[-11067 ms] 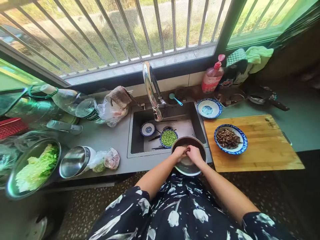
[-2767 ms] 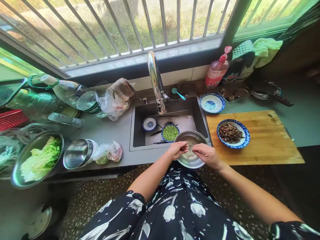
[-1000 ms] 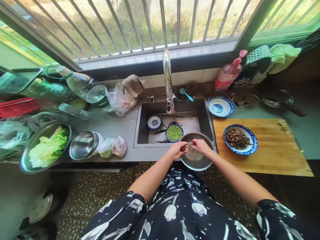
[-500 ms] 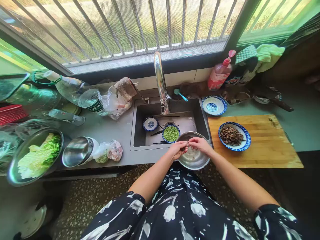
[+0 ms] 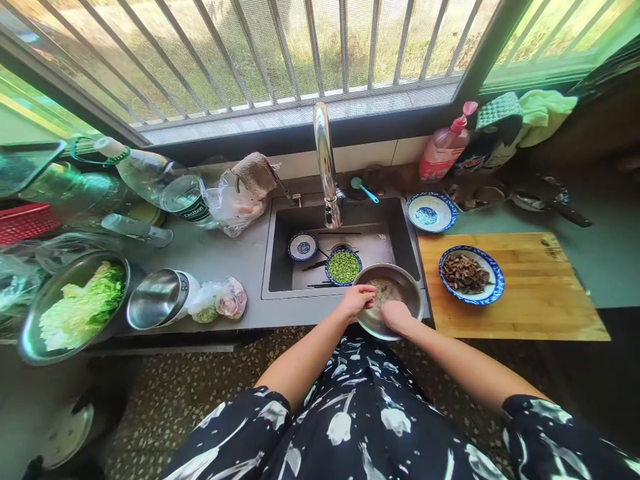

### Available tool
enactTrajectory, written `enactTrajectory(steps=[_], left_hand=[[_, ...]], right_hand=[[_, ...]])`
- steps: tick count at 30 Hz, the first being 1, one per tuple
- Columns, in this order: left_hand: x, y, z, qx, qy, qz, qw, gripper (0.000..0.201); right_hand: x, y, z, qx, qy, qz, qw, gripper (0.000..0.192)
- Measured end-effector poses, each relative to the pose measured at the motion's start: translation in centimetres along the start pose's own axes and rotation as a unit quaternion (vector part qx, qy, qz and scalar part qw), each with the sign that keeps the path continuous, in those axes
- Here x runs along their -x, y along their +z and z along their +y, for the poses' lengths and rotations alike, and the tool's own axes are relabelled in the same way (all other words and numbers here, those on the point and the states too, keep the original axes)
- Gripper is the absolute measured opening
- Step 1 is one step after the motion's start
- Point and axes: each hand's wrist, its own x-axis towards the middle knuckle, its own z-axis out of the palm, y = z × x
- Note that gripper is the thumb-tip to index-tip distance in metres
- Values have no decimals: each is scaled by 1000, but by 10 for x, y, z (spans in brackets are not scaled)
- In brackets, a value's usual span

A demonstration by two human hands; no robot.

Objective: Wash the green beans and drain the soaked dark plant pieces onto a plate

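Moved: half a second ago both hands met fingertip to fingertip above the steel bowl; now the right hand has dropped to the bowl's near rim and the left hand reaches into it.
Far left of worktop: a steel basin of cabbage (image 5: 75, 310) and, beside it, an upturned steel pot (image 5: 159, 308), both near the front edge.
Sink: a small blue bowl of green beans (image 5: 343, 266) stands on its floor, just left of the steel bowl.
Left hand (image 5: 356, 301): fingers curled down into the bowl; whether they pinch anything, I cannot tell.
Steel bowl (image 5: 406, 288): sits on the sink's front right corner, partly overhanging; thin, stiff metal, likely wet and slippery, best held by the rim.
Right hand (image 5: 396, 317): rests on the near rim; a firm clasp cannot be told.
Right: a blue plate of brown strips (image 5: 471, 273) on the chopping board (image 5: 530, 293).
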Motion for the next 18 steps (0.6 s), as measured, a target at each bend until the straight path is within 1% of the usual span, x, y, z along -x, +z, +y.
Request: enactTrajectory(steps=[7, 12, 15, 16, 18], left_hand=[[3, -4, 1, 19, -15, -8, 1000, 13], [4, -3, 0, 25, -16, -9, 1000, 13], [3, -3, 0, 32, -16, -10, 999, 13], [3, -4, 0, 35, -16, -8, 999, 13], [2, -5, 0, 40, -13, -6, 999, 13]], right_hand=[[-2, -1, 6, 20, -7, 36, 999, 29], [-4, 3, 2, 9, -4, 30, 1000, 31], [-6, 4, 4, 3, -1, 30, 1000, 28], [-8, 3, 7, 2, 2, 35, 999, 28], [-13, -1, 14, -2, 20, 75, 997, 28]])
